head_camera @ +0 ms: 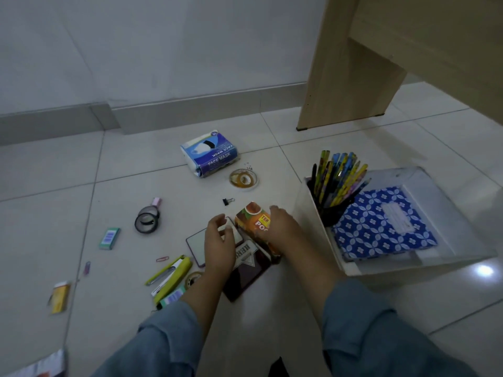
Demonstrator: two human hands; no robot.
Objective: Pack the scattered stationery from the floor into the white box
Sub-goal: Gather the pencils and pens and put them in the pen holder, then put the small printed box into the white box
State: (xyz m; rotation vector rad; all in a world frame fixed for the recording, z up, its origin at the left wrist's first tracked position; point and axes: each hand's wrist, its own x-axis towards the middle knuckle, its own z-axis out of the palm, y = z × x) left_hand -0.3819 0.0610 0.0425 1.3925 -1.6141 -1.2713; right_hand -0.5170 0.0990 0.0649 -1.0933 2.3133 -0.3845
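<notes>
My right hand [283, 227], round the tea box [251, 219], hides half its label. My left hand [220, 240] covers the white card's [197, 242] corner; I can't tell its grip. Dark booklet [245, 273] mostly buried. Tiny specks [248, 166]: too small to name. Printed paper [40, 367] cut off bottom-left.

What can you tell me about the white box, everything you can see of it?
The white box is an open-topped rectangular bin with plain, smooth walls, plastic or coated board by the look. It sits upright on the tiled floor at the right, near the wooden desk leg. Inside, a dark cup of pens stands in its left corner and a blue flower-patterned notebook lies flat. The right hand is close but not touching.
</notes>
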